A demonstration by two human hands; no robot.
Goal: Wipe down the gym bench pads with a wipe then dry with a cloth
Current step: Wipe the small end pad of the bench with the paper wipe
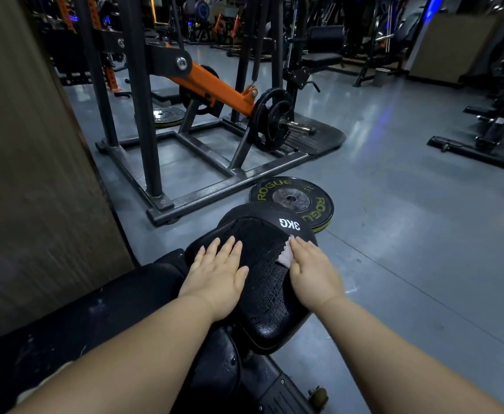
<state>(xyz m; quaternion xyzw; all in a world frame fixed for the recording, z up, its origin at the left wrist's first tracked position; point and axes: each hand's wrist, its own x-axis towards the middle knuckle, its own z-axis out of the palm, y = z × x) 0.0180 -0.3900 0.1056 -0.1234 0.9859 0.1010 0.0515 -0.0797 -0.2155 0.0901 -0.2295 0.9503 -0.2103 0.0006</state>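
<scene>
At pad (262, 297) right edge — right hand (313, 271) fingers (301, 245) straight on wipe (285, 258); left hand (218, 274) flat

Grey floor (409, 234) lies open across the right half of the frame, so the right side of the pad (262, 282) is free to pass. A brown panel (36, 174) closes off the left. Just past the pad's far edge sit a 3KG weight (274, 212) and a flat Rogue plate (292, 200), with a machine frame (185, 162) behind them.
</scene>
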